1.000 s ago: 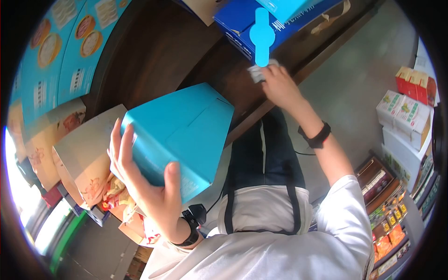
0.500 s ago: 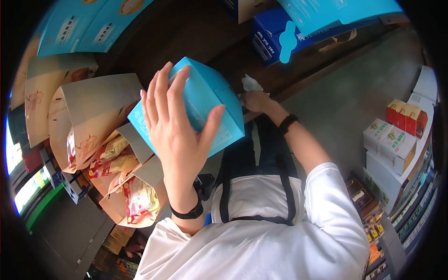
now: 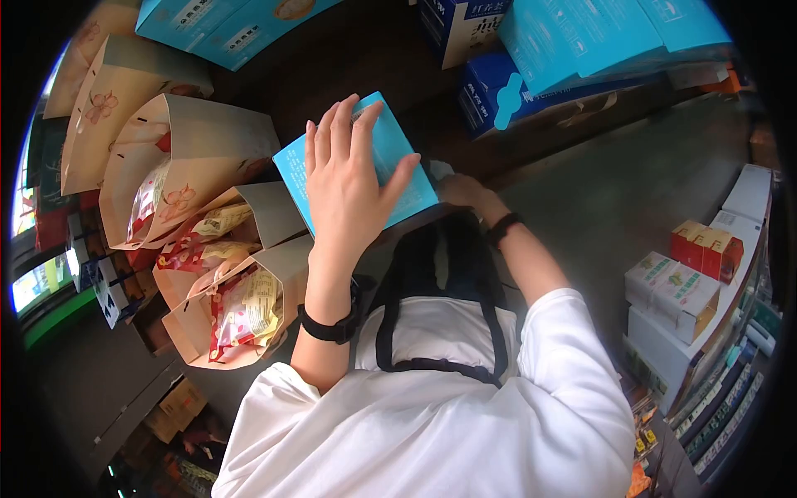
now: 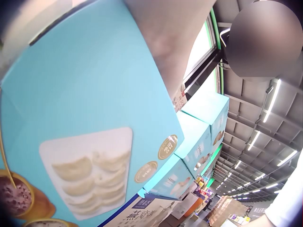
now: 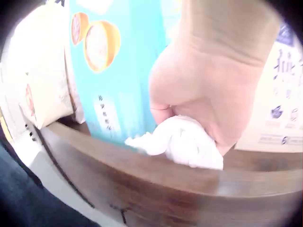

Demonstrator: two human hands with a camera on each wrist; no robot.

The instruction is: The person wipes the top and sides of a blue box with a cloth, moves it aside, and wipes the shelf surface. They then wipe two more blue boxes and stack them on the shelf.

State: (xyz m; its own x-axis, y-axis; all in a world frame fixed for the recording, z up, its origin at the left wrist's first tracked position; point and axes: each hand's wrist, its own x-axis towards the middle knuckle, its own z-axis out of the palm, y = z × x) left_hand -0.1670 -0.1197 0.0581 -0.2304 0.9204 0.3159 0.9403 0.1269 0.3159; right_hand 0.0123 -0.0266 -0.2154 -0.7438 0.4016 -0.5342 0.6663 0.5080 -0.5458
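Note:
My left hand [image 3: 344, 183] lies over the end of a turquoise box [image 3: 397, 158], its fingers spread and bent over the far edge, the thumb along the near side. The left wrist view shows that box [image 4: 94, 80] close up, with dumplings printed on its face. My right hand [image 3: 465, 192] is low beside the box, at the wooden edge. In the right wrist view, my right hand [image 5: 208, 90] grips a crumpled white cloth or tissue [image 5: 189, 144] against the wooden rim [image 5: 142, 165]; most of its fingertips are hidden. The turquoise box [image 5: 113, 71] stands just behind.
Paper bags [image 3: 195, 137] with red and yellow packets stand at the left. More turquoise boxes [image 3: 581, 41] and a dark blue box [image 3: 477, 100] are at the back right, others [image 3: 216, 29] at the back left. White and red cartons [image 3: 672, 290] sit at the far right.
The turquoise box and my left hand have shifted rightward and away from my body in the head view, the box turning upright. My right hand has come in from the right to beside the box.

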